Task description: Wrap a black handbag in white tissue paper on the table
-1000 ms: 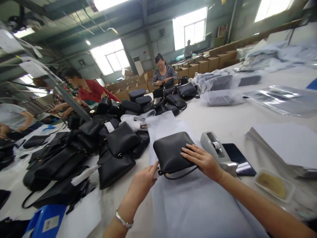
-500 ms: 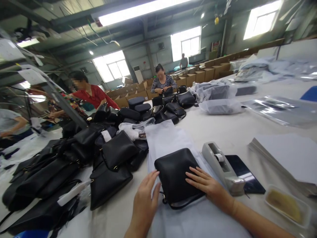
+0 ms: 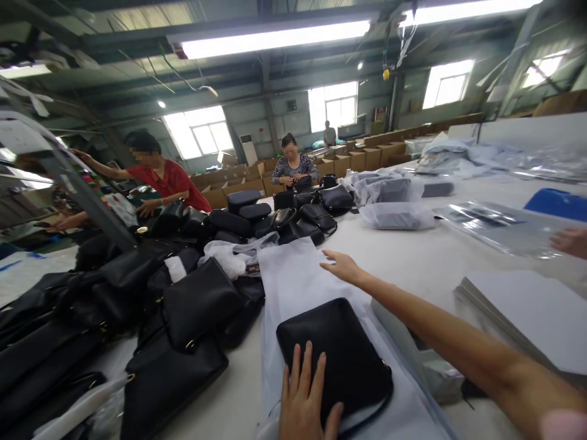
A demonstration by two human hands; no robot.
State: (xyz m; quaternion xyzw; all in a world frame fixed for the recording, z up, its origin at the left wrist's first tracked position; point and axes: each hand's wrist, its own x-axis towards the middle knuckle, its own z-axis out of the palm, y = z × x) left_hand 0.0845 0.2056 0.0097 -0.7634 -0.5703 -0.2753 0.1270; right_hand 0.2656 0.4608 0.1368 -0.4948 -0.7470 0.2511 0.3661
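Observation:
A black bag (image 3: 348, 348) lies on a white translucent sheet (image 3: 293, 269), its strap curving round the lower right side. My left hand (image 3: 305, 391) rests flat on the bag's lower left part, fingers spread. Stretched forward beyond the bag, my right hand (image 3: 342, 267) hovers over the sheet's right edge with fingers apart and nothing in it. My right forearm covers most of the grey tape dispenser (image 3: 443, 373).
Many black bags (image 3: 197, 299) are heaped on the left. White sheets (image 3: 527, 311) are stacked on the right, beyond them clear plastic (image 3: 490, 223) and a blue object (image 3: 557, 203). Another person's hand (image 3: 571, 241) enters at the right edge. People stand across the table.
My right hand has left the bag and reached forward. My left hand has moved onto the bag, which has turned slightly. The view has shifted, and another hand has appeared at the right.

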